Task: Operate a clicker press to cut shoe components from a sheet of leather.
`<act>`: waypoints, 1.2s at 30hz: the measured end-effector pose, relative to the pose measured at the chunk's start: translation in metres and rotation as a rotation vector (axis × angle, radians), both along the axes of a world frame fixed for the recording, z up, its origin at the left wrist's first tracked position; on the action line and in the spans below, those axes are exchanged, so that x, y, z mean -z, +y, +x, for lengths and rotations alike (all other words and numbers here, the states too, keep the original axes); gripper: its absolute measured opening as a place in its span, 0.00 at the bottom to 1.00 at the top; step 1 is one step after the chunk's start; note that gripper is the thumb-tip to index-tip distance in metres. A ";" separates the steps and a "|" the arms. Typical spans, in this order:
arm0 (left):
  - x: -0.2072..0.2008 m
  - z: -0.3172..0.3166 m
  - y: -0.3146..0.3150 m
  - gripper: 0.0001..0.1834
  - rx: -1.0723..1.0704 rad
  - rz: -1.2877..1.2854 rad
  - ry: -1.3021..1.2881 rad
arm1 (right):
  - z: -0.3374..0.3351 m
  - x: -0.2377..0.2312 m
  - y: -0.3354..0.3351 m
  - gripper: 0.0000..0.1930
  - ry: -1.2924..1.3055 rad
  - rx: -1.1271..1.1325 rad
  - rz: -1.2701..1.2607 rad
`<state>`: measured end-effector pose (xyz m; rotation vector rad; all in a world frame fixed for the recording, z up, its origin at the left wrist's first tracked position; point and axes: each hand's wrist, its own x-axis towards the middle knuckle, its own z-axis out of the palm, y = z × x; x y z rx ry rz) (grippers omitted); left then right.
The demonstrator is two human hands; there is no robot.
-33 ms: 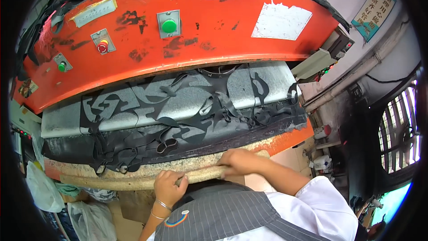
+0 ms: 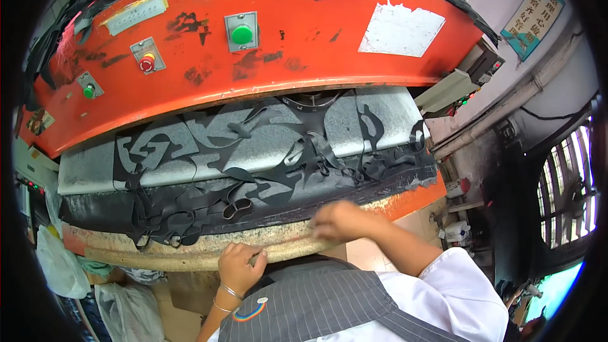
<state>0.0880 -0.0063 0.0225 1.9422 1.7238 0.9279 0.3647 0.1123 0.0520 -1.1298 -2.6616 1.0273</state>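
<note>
My left hand rests on the tan front rail of the press, its fingers curled and closed; a small grey bit shows by the thumb, too little to name. To the right, my right hand is over the rail near the dark sheet's front edge, its fingers bent and smeared by motion. Beyond both hands, a black sheet drapes off the pale cutting bed. Tangled black cut-out scraps lie across it. A curved metal cutting die shows partly under the press head.
The orange press head spans the far side, with a large green button, a red knob and a smaller green button. Plastic bags hang at the left. A barred window fan is at the right.
My right hand has lifted off the rail and shifted slightly away from me. My left hand and the black scraps look unmoved.
</note>
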 end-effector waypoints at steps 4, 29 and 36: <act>0.007 0.001 0.003 0.06 0.034 0.007 0.071 | 0.009 0.005 0.118 0.18 0.079 0.241 0.490; 0.014 -0.031 0.058 0.28 -0.131 -0.094 0.159 | 0.077 -0.037 -0.030 0.09 -0.050 -0.049 0.629; 0.000 -0.068 0.082 0.18 0.031 -0.073 -0.023 | 0.019 -0.039 -0.023 0.15 -0.121 0.047 0.451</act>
